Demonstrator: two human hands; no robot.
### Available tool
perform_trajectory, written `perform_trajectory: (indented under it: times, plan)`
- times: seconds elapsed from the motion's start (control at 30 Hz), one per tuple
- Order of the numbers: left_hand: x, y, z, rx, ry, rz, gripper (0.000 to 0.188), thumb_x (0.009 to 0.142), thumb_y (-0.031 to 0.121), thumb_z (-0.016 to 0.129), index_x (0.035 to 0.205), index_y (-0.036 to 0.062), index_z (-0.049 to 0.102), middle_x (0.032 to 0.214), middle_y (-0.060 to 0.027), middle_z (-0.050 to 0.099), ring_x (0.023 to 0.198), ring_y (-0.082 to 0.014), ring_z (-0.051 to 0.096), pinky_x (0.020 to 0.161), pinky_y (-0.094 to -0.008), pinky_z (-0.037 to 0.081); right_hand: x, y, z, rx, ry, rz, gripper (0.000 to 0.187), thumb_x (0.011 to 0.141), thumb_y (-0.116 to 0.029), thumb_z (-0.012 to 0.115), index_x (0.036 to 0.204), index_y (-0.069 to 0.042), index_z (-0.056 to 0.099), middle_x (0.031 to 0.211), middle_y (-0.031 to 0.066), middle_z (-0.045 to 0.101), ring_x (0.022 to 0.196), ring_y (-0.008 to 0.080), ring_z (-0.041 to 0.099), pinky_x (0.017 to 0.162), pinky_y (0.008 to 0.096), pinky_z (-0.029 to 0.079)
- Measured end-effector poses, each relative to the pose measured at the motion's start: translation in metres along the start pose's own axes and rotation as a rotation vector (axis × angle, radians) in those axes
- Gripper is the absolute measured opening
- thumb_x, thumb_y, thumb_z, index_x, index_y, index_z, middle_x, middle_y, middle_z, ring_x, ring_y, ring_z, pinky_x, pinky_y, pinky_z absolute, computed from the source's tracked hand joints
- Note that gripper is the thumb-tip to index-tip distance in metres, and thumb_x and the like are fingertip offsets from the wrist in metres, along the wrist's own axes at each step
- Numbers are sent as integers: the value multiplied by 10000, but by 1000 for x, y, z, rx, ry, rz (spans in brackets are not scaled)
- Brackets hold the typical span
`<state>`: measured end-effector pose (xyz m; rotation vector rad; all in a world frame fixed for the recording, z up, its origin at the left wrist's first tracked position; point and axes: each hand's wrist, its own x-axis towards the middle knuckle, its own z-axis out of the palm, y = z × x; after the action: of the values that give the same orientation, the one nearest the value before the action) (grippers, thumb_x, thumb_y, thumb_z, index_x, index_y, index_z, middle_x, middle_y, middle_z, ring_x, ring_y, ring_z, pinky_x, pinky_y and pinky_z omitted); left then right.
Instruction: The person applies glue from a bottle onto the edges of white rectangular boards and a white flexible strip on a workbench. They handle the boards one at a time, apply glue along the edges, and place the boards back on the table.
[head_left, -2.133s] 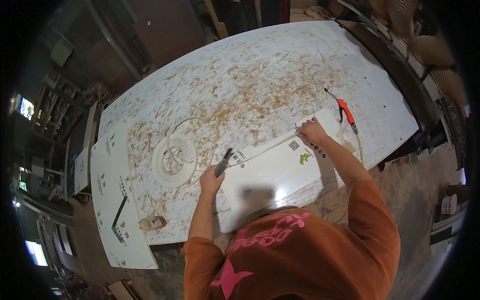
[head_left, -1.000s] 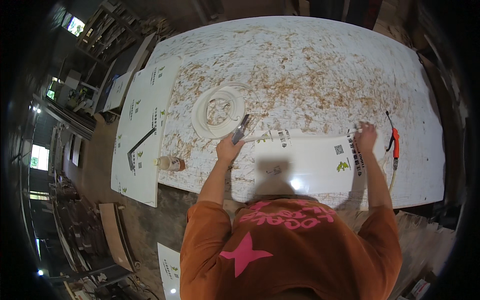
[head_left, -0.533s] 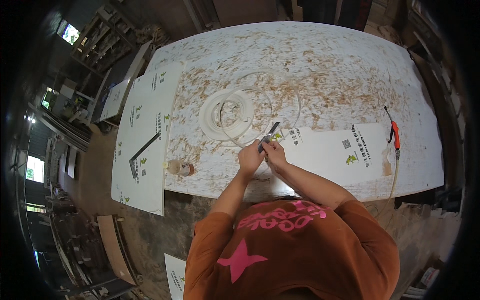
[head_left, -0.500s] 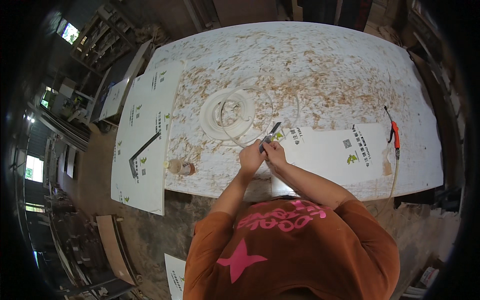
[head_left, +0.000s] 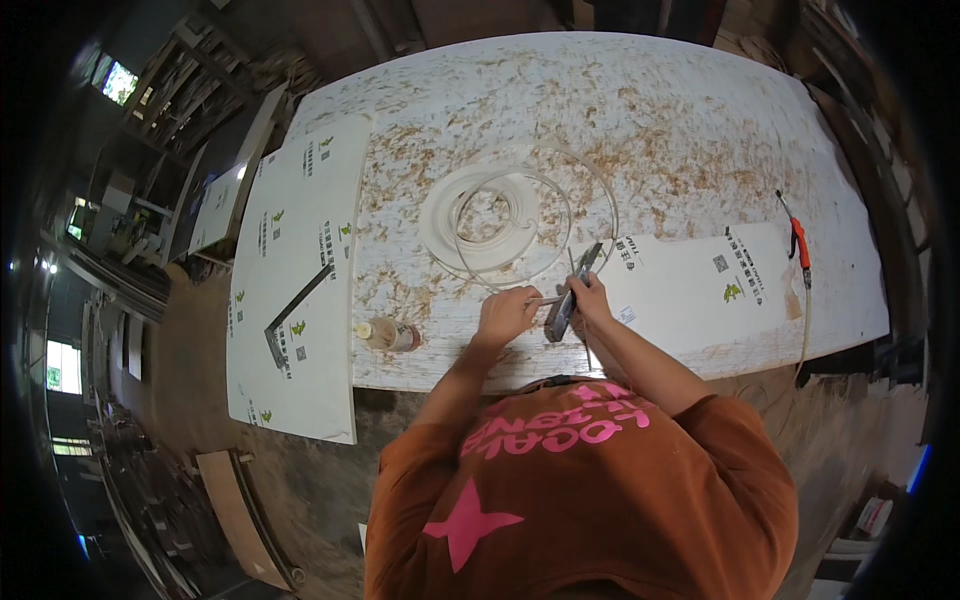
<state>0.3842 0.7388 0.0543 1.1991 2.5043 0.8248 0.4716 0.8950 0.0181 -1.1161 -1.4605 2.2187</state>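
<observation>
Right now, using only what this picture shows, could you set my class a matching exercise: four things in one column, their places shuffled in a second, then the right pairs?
Things:
1. Red air gun with a thin dark nozzle
2. Black L-shaped square
3. Flat white coil of strip
4. Dark, narrow hand tool

Places:
A. In the right hand
B. On the long white printed panel
C. Near the right edge of the brown-flecked white table
D. On the table, beyond the left hand

Pairs: 1-C; 2-B; 3-D; 4-A

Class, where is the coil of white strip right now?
In the head view, the coil lies on the left half of the table, beyond the left hand and right of the printed white panel.
</observation>
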Motion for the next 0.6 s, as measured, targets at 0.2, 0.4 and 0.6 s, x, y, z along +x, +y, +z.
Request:
perform_trajectory:
  times: [0.2, 0.4, 0.6]
  plan:
    - [11, -28, 9, 12, 27, -209, 225, 846, 332, 585, 894, 142, 694, 812, -140, 674, 786, -346, 639, 710, -439, 490, -24, 3, -6, -6, -71, 18, 218, 943, -254, 494, 1093, -96, 476, 714, 28, 557, 525, 121, 507, 459, 247, 402]
    - [47, -50, 28, 47, -172, -257, 253, 803, 331, 572, 875, 128, 705, 865, -174, 670, 849, -351, 634, 745, -455, 484, -37, 19, 2, -441, -320, 150, 318, 958, -319, 442, 969, -22, 554, 751, 163, 645, 562, 231, 618, 520, 349, 492]
    - [65, -69, 33, 56, -282, -153, 270, 753, 324, 571, 793, 94, 705, 820, -178, 667, 811, -353, 639, 728, -454, 485, -29, 30, 24, -1082, -75, -139, 326, 921, -320, 466, 965, -3, 524, 846, 263, 631, 842, 438, 613, 758, 497, 475]
